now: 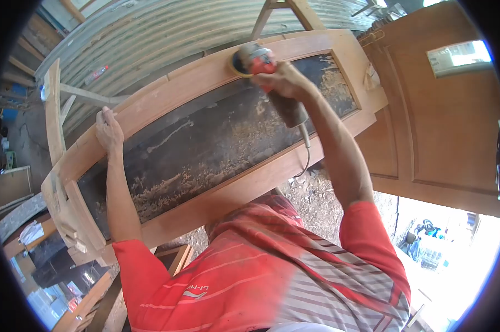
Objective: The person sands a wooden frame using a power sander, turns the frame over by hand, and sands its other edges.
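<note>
My right hand (pixel 286 80) is closed round the body of an angle grinder (pixel 287 108) with a red front section. Its round disc (pixel 240 63) is at the far rail of a wooden frame (pixel 197 66); whether it touches the wood is unclear. My left hand (pixel 109 130) grips the far rail near its left end, with the fingers partly hidden over the edge. Inside the frame lies a dark panel (pixel 205 138) strewn with wood dust and shavings. A cord (pixel 305 135) runs from the grinder's rear end down past the near rail.
Wooden trestle legs (pixel 53 105) stand beyond the frame's left end, and another trestle (pixel 286 14) stands behind. A corrugated metal sheet (pixel 167 44) lies beyond. At the right is a large brown wooden door (pixel 427 127) with a small window. Dust covers the ground (pixel 319 199).
</note>
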Motion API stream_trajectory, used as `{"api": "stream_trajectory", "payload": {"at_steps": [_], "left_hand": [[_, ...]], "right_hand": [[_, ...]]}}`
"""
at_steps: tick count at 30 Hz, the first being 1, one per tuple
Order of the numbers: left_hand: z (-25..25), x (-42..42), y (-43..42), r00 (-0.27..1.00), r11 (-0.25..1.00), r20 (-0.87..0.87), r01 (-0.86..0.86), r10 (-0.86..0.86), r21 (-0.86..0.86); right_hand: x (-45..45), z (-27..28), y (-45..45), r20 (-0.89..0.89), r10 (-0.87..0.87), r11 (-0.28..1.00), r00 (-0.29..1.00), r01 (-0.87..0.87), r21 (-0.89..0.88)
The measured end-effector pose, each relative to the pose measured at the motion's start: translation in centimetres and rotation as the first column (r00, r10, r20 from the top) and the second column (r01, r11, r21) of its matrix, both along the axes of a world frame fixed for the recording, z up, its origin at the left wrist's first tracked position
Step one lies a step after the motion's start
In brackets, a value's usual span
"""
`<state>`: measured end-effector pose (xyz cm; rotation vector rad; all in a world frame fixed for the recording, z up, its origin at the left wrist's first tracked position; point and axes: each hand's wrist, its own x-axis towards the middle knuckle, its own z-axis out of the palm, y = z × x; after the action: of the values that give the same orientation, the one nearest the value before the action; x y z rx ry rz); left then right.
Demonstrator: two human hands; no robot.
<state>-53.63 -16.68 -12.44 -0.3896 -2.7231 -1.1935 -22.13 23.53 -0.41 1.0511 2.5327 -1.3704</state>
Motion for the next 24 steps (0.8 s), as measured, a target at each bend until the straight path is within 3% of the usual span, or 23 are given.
{"api": "stream_trajectory", "payload": {"at_steps": [4, 6, 8, 13, 18, 20, 21, 24], "left_hand": [[0.2, 0.3, 0.9, 0.993, 0.982, 0.016, -0.111, 0.114, -0.152], [0.5, 0.9, 1.4, 0.990, 0.960, -0.054, -0.138, 0.128, -0.244], [0.2, 1.2, 1.6, 0.992, 0.964, -0.089, -0.110, 0.091, -0.242], [-0.3, 0.8, 1.8, 0.988, 0.953, -0.097, -0.145, 0.123, -0.266], [-3.4, -1.9, -0.3, 0.983, 0.972, -0.174, -0.088, 0.051, -0.217], [-3.0, -1.8, -0.2, 0.986, 0.953, -0.139, -0.123, 0.087, -0.278], [-3.3, -1.7, -0.3, 0.986, 0.950, -0.143, -0.126, 0.087, -0.287], [-3.2, -2.0, -0.5, 0.982, 0.942, -0.165, -0.138, 0.090, -0.305]], "right_hand": [[5.7, 0.8, 9.9, -0.068, -0.210, 0.974, 0.975, 0.215, 0.070], [8.0, -1.6, 17.2, 0.056, -0.396, 0.913, 0.916, 0.387, 0.125], [10.0, -1.4, 21.0, 0.054, -0.435, 0.899, 0.899, 0.430, 0.083], [12.2, -3.3, 32.3, -0.021, -0.463, 0.884, 0.886, 0.464, 0.062], [10.8, -4.0, 35.7, -0.164, -0.271, 0.930, 0.949, 0.301, 0.209], [11.2, -3.9, 37.1, -0.027, -0.267, 0.956, 0.963, 0.268, 0.120], [10.9, -0.5, 34.2, -0.079, -0.331, 0.929, 0.940, 0.339, 0.146], [12.8, -3.0, 35.9, -0.036, -0.293, 0.935, 0.955, 0.294, 0.200]]}}
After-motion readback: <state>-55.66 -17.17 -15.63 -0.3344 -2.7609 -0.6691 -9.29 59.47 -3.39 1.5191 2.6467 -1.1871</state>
